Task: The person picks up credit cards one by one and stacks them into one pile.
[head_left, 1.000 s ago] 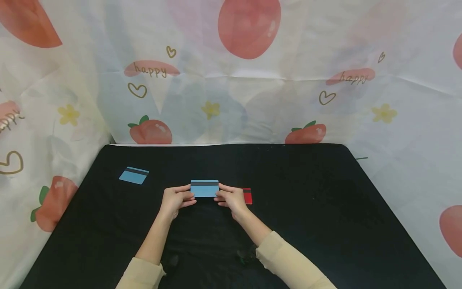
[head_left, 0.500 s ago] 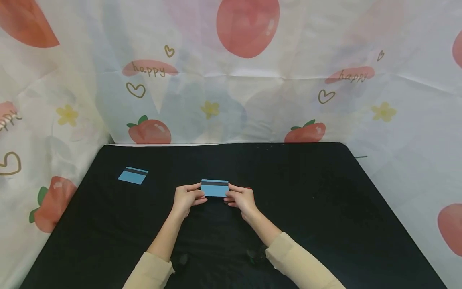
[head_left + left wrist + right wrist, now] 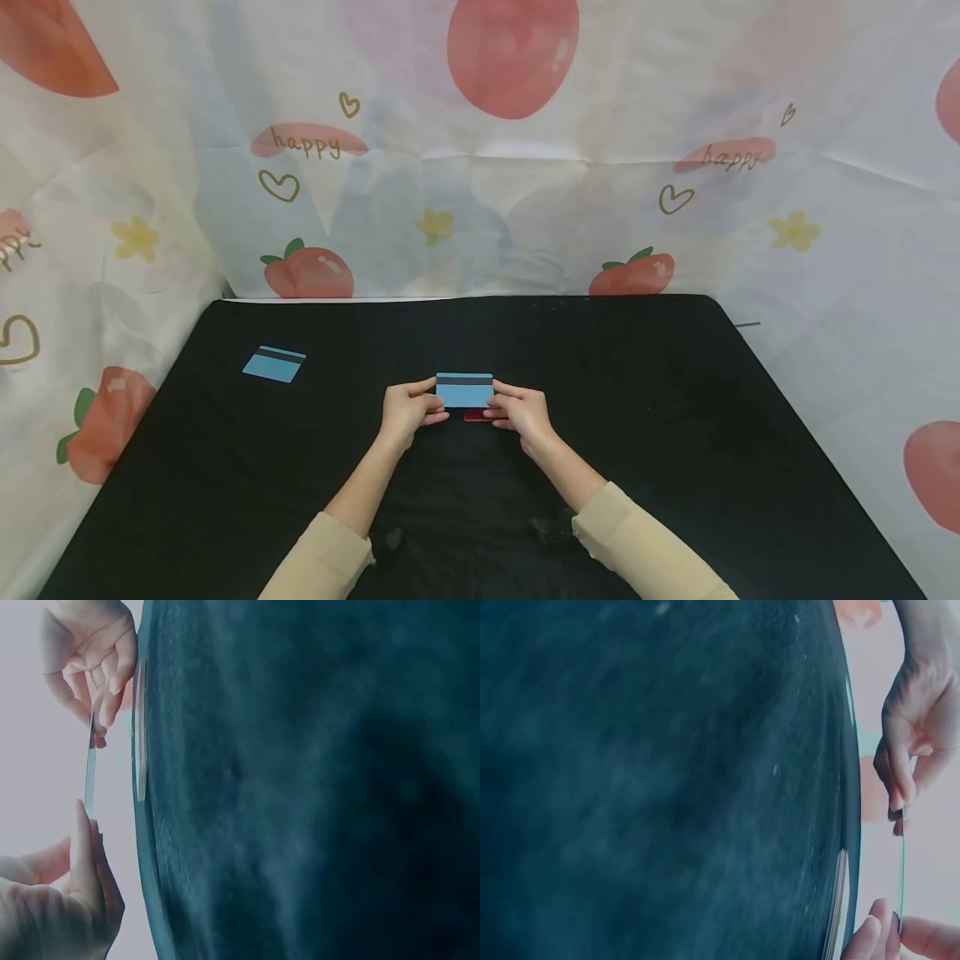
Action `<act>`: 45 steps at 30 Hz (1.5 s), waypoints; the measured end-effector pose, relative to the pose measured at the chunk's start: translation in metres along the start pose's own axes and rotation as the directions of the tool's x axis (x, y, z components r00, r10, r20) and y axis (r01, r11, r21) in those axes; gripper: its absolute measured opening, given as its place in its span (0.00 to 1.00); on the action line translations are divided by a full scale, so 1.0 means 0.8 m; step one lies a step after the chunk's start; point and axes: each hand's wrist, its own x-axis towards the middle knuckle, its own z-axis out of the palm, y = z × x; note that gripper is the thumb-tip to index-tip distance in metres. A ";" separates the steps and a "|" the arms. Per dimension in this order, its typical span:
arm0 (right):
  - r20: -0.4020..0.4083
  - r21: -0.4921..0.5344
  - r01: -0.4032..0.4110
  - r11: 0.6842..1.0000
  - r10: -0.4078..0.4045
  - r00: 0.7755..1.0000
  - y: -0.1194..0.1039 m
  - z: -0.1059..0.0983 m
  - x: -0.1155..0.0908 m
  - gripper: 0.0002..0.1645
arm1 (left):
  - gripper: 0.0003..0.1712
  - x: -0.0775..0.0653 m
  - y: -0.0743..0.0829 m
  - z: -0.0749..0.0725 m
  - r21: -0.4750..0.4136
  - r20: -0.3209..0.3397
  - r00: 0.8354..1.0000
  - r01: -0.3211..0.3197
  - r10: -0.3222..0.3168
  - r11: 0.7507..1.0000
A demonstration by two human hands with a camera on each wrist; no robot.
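Note:
A light blue card (image 3: 465, 395) with a dark stripe is held level between both hands, raised over the black table. My left hand (image 3: 406, 411) pinches its left end, thumb in front. The right hand (image 3: 520, 411) pinches the opposite end the same way. Below the card's lower edge, part of a red card (image 3: 476, 415) shows, mostly hidden by the blue card and the right fingers. The left wrist view catches the blue card (image 3: 91, 776) edge-on between the hands. Close to it on the table lies a thin layered stack (image 3: 141, 739), seen edge-on.
Another light blue card (image 3: 274, 364) with a dark stripe lies slanted at the back left of the black table (image 3: 675, 433). A white curtain (image 3: 525, 217) with fruit and heart prints hangs behind the table and along its sides.
Both hands have moved right together, carrying the blue card. It now overlaps the red card, which showed beside the right hand a second ago. The card at the back left stays put.

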 end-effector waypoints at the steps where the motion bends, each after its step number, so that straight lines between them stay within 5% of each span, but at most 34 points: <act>1: -0.006 -0.002 -0.006 1.000 0.006 1.000 0.000 -0.002 0.001 0.23 | 0.24 0.000 0.000 0.002 0.005 0.004 1.000 -0.001 0.001 1.000; 18: -0.029 -0.105 -0.025 0.994 0.022 0.999 0.003 -0.037 0.004 0.23 | 0.24 0.005 -0.007 0.030 0.068 0.103 0.994 0.022 -0.029 0.997; 45: -0.022 -0.150 -0.030 0.988 0.027 0.999 0.009 -0.051 0.009 0.23 | 0.22 0.013 -0.015 0.040 0.155 0.123 0.991 0.026 -0.045 0.988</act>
